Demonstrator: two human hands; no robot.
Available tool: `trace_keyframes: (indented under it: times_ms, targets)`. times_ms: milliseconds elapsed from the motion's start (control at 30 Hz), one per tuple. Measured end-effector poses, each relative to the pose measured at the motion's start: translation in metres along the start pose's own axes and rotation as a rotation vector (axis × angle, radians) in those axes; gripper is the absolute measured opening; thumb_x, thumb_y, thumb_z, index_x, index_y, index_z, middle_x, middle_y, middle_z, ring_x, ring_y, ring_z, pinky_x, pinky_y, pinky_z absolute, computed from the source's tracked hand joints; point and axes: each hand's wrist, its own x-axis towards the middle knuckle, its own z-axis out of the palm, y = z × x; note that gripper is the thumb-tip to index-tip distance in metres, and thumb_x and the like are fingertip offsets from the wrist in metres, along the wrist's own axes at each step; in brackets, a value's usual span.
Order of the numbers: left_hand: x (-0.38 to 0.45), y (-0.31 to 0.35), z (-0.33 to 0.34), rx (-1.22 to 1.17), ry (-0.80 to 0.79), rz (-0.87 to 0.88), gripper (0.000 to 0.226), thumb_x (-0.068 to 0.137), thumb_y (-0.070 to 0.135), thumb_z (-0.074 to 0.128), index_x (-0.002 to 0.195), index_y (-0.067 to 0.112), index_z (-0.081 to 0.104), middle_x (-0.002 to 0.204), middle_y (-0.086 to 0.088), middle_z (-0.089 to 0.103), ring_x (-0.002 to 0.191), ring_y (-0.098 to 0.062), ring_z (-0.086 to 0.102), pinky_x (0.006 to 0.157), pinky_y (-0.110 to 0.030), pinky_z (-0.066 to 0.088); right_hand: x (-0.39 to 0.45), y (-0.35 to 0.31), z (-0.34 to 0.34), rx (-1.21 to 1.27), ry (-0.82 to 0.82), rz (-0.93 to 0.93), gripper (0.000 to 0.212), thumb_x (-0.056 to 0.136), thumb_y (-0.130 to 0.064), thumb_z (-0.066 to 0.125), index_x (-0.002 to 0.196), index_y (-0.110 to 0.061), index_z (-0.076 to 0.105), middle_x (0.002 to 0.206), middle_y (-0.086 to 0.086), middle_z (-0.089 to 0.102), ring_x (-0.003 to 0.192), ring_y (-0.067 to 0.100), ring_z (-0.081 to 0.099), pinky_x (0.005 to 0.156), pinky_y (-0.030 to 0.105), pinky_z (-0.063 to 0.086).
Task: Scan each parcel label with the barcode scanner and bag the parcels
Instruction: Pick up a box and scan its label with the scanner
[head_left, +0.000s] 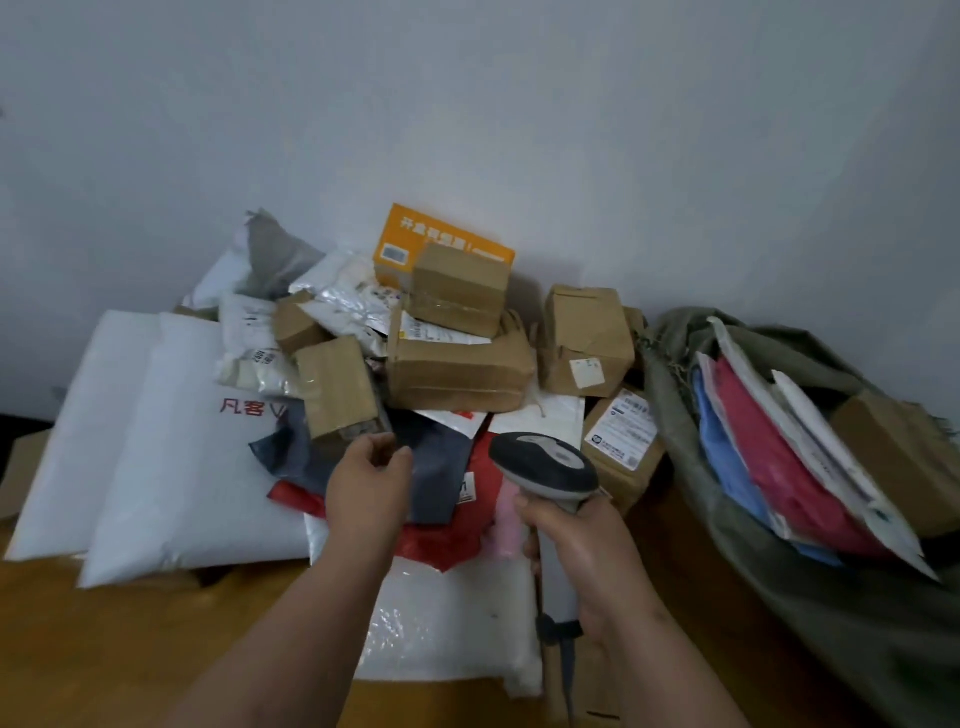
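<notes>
A pile of parcels lies against the wall on a wooden table (104, 639): brown cardboard boxes, white mailers, a dark grey bag (441, 478) and a red bag (441, 543). My right hand (582, 556) grips a grey barcode scanner (545, 462), its head over the red and white parcels. My left hand (371, 480) hovers with loosely curled fingers just below a small taped brown box (337, 389), holding nothing. A labelled brown box (621, 441) sits right of the scanner.
A green sack (779, 571) lies open at the right with red, blue and white parcels and a brown box inside. Large white mailers (156, 467) lie at the left. An orange box (415, 244) tops the pile. The scanner's cable hangs below my right hand.
</notes>
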Motion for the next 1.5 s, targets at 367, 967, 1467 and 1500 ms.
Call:
trace_keyframes:
  times_ms: [367,967,1467,1500]
  targets:
    - [0.046,0.018,-0.021,0.373,0.167,-0.008,0.103,0.071,0.065,0.074,0.154,0.042,0.016,0.158,-0.012,0.016,0.144,-0.038,0.019,0.115,-0.054,0.025,0.017,-0.005,0.025,0.009,-0.067,0.03,0.006,0.085,-0.019,0.075,0.084,-0.017,0.07,0.056,-0.004,0.066,0.055,0.008,0.064,0.052,0.02,0.051]
    - [0.052,-0.026,-0.064,-0.53,-0.029,-0.156,0.079,0.082,0.009,0.075,0.146,0.03,0.035,0.13,0.001,0.057,0.115,-0.022,0.06,0.098,-0.045,0.052,0.006,-0.006,0.066,0.032,0.018,0.01,0.028,0.083,-0.031,0.079,0.108,-0.025,0.069,0.075,-0.003,0.073,0.073,0.017,0.07,0.063,0.029,0.053]
    - [0.01,-0.028,-0.114,-0.668,-0.536,-0.072,0.068,0.06,0.003,0.078,0.114,0.037,0.054,0.106,0.008,0.075,0.101,-0.013,0.071,0.071,-0.02,0.058,-0.071,-0.029,0.099,0.015,0.013,-0.218,0.027,0.083,-0.024,0.078,0.105,-0.013,0.066,0.06,0.001,0.065,0.059,0.013,0.064,0.057,0.022,0.052]
    - [0.007,-0.028,-0.114,-0.66,-0.55,-0.065,0.069,0.062,0.001,0.077,0.118,0.034,0.055,0.109,0.006,0.075,0.103,-0.015,0.071,0.072,-0.021,0.058,-0.074,-0.03,0.097,0.008,0.022,-0.222,0.019,0.084,-0.023,0.077,0.097,-0.013,0.068,0.06,0.001,0.065,0.06,0.014,0.064,0.058,0.023,0.052]
